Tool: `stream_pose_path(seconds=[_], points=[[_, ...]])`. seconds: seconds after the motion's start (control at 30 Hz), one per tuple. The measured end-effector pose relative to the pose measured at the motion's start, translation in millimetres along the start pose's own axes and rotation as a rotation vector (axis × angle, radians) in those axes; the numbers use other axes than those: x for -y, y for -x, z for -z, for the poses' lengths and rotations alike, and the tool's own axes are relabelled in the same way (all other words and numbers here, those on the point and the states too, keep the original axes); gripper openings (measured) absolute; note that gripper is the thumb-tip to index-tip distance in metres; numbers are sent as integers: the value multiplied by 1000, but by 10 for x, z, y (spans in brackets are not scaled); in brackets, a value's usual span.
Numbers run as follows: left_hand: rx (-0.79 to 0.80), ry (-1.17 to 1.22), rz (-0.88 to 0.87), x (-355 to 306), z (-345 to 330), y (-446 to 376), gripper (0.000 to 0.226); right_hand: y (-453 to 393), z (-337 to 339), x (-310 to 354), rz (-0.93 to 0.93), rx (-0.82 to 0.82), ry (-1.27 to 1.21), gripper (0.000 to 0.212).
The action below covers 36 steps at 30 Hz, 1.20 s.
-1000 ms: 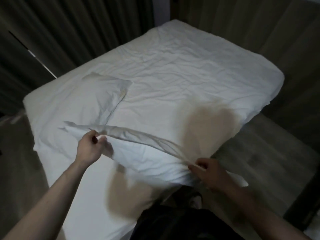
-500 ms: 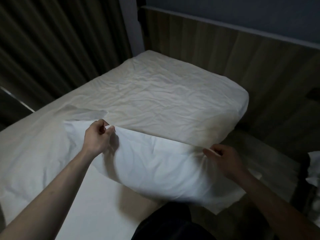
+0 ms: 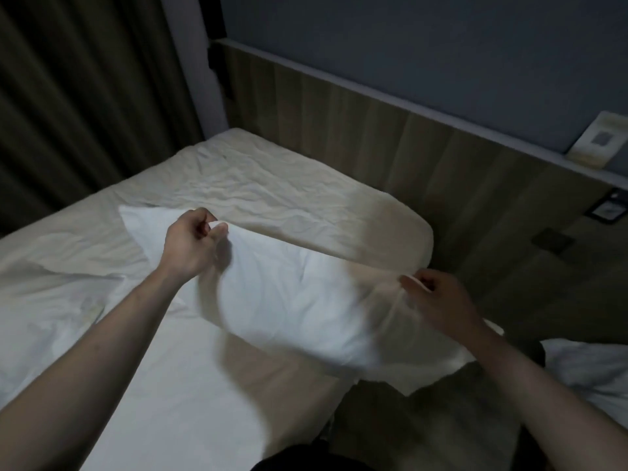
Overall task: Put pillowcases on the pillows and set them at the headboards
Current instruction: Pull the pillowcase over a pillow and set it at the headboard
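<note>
While both hands pinch the top edge of the cased pillow (image 3: 292, 294), the step in hand looks like carrying it to the headboard (image 3: 390, 137), which runs from about 11 o'clock to 3 o'clock across the far side of the bed (image 3: 272, 185). To do it well, I would keep the two pinches level so the pillow hangs flat, swing it toward 12 o'clock over the wrinkled sheet, and lower its long edge along the foot of the headboard before letting go. Loose case fabric trails off at about 4 o'clock, past the mattress edge; it probably wants tucking or smoothing once the pillow is down, or it may fold under.

The left hand (image 3: 190, 246) has its fingers curled, with thumb and forefinger nipping the upper left part of the pillow's edge; a white corner sticks out beyond it toward 10 o'clock. The right hand (image 3: 438, 300) has its fingers curled round a gather of the case at the upper right end, though blur hides how much cloth it holds. The pillow's bulk hangs below and between the two hands, toward 6 o'clock of the fingertips, above the near side of the bed and short of the headboard. A second white bundle (image 3: 591, 375) lies at the frame's 4 o'clock edge; what it is I cannot tell.
</note>
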<state>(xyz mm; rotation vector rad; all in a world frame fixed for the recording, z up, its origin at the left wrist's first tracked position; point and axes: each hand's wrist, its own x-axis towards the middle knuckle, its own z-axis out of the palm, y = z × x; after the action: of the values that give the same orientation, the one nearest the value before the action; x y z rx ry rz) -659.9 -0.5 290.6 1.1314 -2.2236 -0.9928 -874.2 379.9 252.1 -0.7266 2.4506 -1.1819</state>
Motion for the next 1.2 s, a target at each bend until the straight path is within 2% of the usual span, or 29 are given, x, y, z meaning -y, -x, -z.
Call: stream_pose_path(seconds=[0.17,0.33,0.53,0.83,0.9,0.93,1.0,1.2], points=[[7,5,-89,-431,-470,-837,19,-823,260,-85,3,-44,56,45],[-11,-12,-121,-756,-885,-1280,20,-1290,486,-249,-29,-36,40,49],[-45,-28,-119,-1124,-1434,-1598,23,-1872,772,-562,-31,39,31,48],[-72,-38,-76,-1878,-2453,-1876,20,-2758,1346,-1449,91,59,73,34],[-79,-45,-56,-1987,-2658,-1910,19,-2941,1388,-1600,101,113,106,46],[-83,-43,-40,-2035,-2757,-1936,20,-3022,1386,-1645,69,161,119,48],[-92,-59,-42,-2166,-2984,-2028,22,-3222,1339,-1770,-51,227,140,38],[-34,-113,-56,-2470,-3807,-2456,29,-3892,1154,-2213,-250,255,235,24]])
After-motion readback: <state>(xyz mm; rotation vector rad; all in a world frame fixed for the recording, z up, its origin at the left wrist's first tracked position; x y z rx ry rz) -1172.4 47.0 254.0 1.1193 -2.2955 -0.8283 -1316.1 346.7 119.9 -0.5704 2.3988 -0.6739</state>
